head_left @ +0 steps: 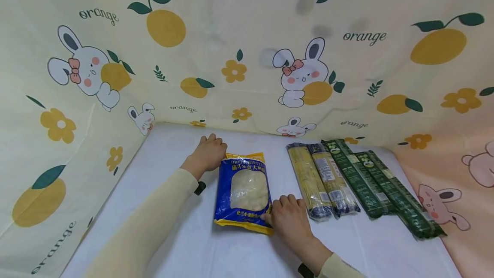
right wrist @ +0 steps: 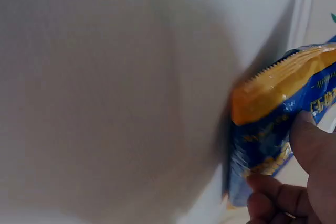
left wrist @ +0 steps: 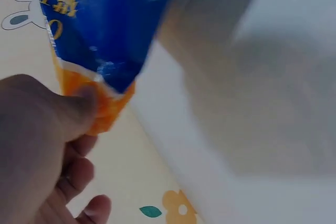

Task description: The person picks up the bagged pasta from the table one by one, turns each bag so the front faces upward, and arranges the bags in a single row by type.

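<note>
A blue pasta bag (head_left: 248, 190) with yellow ends and a see-through window of pale pasta lies on the white table in the head view. My left hand (head_left: 209, 152) is at its far left corner; in the left wrist view the thumb and forefinger pinch the orange end of the bag (left wrist: 113, 40), with the other fingers loosely curled. My right hand (head_left: 290, 218) grips the near right corner. In the right wrist view, its thumb lies on the front of the bag (right wrist: 283, 114) and its fingers are curled at the side edge.
Right of the bag lie two clear packs of long noodles, one plain (head_left: 308, 181) and one labelled (head_left: 333, 179). Beyond them are two long green packs (head_left: 359, 179), (head_left: 401, 196). A cloth wall (head_left: 247, 33) printed with rabbits and oranges encloses the table (head_left: 185, 243).
</note>
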### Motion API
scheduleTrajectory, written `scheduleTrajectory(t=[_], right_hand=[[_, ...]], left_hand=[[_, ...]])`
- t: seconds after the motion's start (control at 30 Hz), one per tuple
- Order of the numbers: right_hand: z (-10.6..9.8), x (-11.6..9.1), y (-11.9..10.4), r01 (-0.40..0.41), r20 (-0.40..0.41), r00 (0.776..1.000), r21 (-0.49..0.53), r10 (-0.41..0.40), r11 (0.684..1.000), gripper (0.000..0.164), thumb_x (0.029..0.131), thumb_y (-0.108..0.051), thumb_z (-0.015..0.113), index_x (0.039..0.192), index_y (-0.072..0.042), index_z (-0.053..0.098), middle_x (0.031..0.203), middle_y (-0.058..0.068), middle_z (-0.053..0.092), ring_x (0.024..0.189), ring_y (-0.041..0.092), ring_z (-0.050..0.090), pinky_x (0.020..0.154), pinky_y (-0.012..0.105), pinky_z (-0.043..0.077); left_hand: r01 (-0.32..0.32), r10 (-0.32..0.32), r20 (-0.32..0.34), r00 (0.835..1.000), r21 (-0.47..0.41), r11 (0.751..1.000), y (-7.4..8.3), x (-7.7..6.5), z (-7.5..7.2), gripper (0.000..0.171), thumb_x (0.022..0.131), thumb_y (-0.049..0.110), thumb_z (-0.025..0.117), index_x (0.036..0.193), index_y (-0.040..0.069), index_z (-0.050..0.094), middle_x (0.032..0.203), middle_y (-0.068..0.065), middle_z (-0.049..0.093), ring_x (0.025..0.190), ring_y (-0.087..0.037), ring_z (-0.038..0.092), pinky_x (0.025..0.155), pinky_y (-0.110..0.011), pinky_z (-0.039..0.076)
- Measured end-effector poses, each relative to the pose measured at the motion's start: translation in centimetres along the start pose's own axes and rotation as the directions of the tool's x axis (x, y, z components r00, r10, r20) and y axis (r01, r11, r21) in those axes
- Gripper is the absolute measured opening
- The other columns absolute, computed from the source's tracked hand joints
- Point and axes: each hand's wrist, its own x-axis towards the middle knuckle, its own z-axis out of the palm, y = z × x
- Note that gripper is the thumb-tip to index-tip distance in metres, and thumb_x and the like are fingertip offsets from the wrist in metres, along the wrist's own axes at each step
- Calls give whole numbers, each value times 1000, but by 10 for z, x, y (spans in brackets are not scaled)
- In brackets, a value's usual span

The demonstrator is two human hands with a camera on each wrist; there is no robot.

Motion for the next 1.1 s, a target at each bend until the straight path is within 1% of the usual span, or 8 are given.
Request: scheduleTrajectory(t=[0.1,0.2,0.37,0.53,0.63,0.8,0.93,1.1], right_hand=[[7,2,-2,19,57,998,10,-20,1000,54,87,-58,78,69,-16,50,69,-3,38,69,17,33,66,34,30],[10,4,-2,38,102,994,45,-42,998,46,92,-50,77,75,-14,54,72,-2,43,73,19,39,68,35,31],[12,9,0,89,107,989,103,-100,991,33,94,-34,80,81,-12,59,76,-1,50,76,20,44,68,34,34],[15,12,3,94,77,991,135,-105,986,28,94,-25,81,81,-12,60,77,-2,51,75,18,43,68,33,34],[11,15,5,97,39,994,99,-102,990,25,94,-18,79,79,-12,60,75,-2,50,75,19,44,68,34,35],[-5,19,6,146,-43,988,-28,-147,989,18,91,-6,64,77,-9,54,75,3,48,78,25,45,74,41,38],[-9,18,-6,203,-53,977,-85,-208,975,18,92,-6,57,75,-9,51,75,3,43,78,25,44,76,41,39],[-3,13,-21,212,21,977,-127,-211,969,22,95,-9,63,77,-9,51,75,3,43,77,24,43,76,40,39]], left_hand=[[12,-12,23,1000,2,1000,-3,-2,2,22,104,24,67,121,10,72,114,-6,67,103,-27,50,92,-47,44],[13,-12,29,999,-40,999,-1,-2,-1,21,103,23,68,120,12,73,114,-5,68,104,-27,50,91,-47,43],[22,-19,30,999,-108,994,2,0,-5,22,104,27,62,117,16,76,113,-3,69,104,-26,51,93,-50,43],[39,-40,-9,999,-104,994,6,2,-2,26,108,38,60,114,18,76,112,-1,70,105,-25,55,96,-51,45],[40,-46,-74,996,-79,996,10,3,1,21,107,34,63,112,18,75,110,-1,70,102,-25,55,90,-48,46],[61,-71,-170,983,-61,996,11,4,6,18,107,32,63,112,19,74,109,0,69,100,-25,55,87,-46,44],[71,-80,-169,982,-57,996,9,3,14,17,107,28,64,114,19,75,108,0,69,99,-25,54,85,-45,43],[67,-72,-125,990,-39,997,6,2,24,16,107,19,62,115,16,75,106,-2,68,96,-26,50,85,-45,42]])
